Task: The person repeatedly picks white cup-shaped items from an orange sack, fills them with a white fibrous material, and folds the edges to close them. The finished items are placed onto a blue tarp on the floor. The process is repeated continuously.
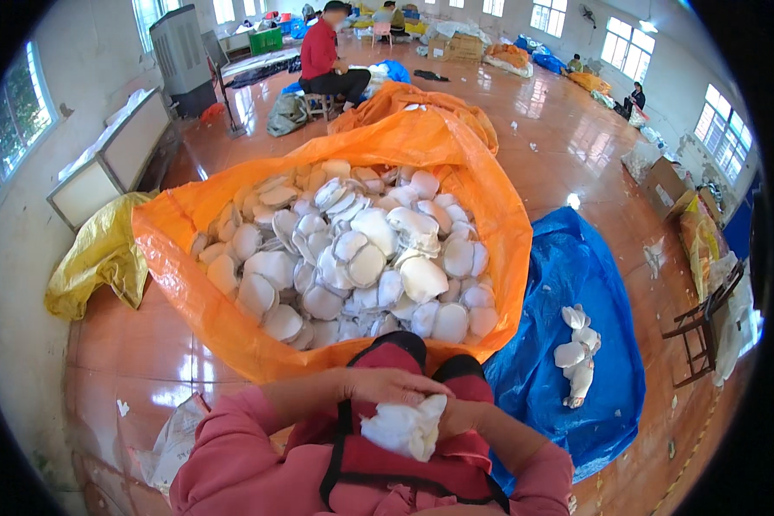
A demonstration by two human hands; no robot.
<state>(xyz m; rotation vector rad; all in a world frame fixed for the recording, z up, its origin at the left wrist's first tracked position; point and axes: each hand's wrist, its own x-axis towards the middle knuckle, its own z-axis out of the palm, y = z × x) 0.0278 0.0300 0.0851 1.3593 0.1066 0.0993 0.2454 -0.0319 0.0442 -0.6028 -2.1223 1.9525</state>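
Over my lap I hold a bunched white fabric piece (404,427), soft and crumpled. My left hand (394,384) lies across its top edge with the fingers closed on it. From the right side my right hand (458,417) grips the same piece, its fingers partly hidden behind the fabric. Just beyond my knees a large orange sack (310,365) lies spread wide, filled with a heap of flat, rounded white fabric pads (365,265). To my right, several crumpled white pieces (580,354) rest on a blue sheet (533,353).
A yellow sack (103,258) slumps at the left by a white-panelled stand (116,163). A wooden chair (701,335) and cardboard box (664,185) stand at the right. Ahead, a person in red (321,52) sits on a stool; other people and heaps line the far side.
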